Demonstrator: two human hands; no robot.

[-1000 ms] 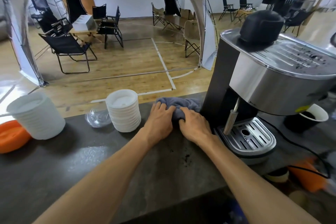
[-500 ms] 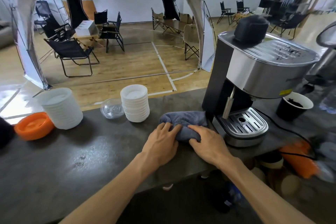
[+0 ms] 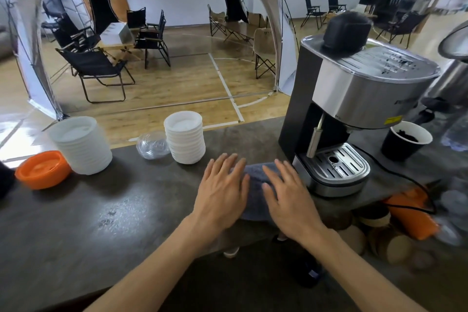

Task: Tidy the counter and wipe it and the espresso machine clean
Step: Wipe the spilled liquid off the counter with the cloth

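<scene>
text: none legible | espresso machine [image 3: 354,99]: yellow label [image 3: 393,119] and front lettering, both blurred

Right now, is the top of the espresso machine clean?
No, dark coffee grounds lie scattered across the top of the espresso machine.

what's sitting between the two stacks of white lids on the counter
A clear plastic dome lid, seen in the head view, between the left stack and right stack.

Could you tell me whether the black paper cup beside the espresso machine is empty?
Not empty: the black paper cup stands upright with dark grounds showing inside.
</scene>
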